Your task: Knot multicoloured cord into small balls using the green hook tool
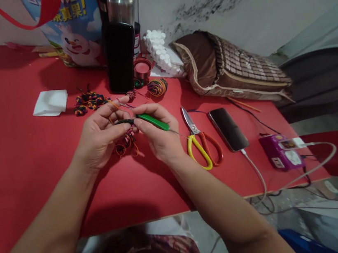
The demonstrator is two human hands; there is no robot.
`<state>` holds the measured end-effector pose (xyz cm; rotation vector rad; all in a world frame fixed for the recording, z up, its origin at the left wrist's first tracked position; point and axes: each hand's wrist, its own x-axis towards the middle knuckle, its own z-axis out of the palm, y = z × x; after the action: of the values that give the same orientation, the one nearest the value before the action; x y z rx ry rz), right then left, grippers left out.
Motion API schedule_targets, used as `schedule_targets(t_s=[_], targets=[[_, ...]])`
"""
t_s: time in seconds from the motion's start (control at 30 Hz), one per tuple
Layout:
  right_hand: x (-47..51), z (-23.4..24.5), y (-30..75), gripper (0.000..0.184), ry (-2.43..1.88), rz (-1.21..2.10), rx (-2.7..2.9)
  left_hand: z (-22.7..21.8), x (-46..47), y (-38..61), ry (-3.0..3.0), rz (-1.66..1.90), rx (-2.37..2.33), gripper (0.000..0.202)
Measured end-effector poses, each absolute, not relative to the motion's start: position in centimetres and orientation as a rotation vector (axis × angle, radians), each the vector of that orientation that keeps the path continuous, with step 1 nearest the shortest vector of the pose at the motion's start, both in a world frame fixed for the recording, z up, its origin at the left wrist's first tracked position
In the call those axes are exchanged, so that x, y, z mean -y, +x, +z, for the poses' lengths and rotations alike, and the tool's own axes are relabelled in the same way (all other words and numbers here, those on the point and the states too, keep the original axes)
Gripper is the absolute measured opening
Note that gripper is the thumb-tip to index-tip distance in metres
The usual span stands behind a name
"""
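Note:
My right hand (pixel 162 137) is closed round a crochet hook (pixel 153 122) with a green handle, its metal tip pointing up and left toward my other hand. Between the thumb and fingers of my left hand (pixel 99 133) is a small dark piece of crochet work (pixel 124 121), partly hidden by the fingers. An orange strand runs over the left index finger. Below the hands hang dark, pink and orange yarn loops (pixel 125 145). Just beyond them lie a multicoloured yarn ball (pixel 157 87) and a bunch of knotted yarn pieces (pixel 87 102).
Scissors (pixel 194 129) and a charging phone (pixel 228 129) lie right of my hands, near a purple power box (pixel 281 152). A black phone (pixel 121 58) leans upright against a bottle (pixel 121 9). Behind stand a printed bag (pixel 79 38) and a brown cushion (pixel 204 59). White paper (pixel 50 103) lies left.

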<state>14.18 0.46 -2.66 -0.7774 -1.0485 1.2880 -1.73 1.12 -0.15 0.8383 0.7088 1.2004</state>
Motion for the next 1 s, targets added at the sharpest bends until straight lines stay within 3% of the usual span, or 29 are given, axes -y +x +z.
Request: schedule_targets(t_s=[0.4, 1.0], targets=[[-0.9, -2.7, 14.5, 0.023, -0.761, 1.271, 1.069, -0.2, -1.1, -2.0, 0.793, 1.138, -0.741, 0.052], [-1.7, -1.7, 15.3, 0.038, -0.678, 1.554, 0.911, 0.2, -0.9, -1.8, 0.892, 1.185, -0.781, 0.049]])
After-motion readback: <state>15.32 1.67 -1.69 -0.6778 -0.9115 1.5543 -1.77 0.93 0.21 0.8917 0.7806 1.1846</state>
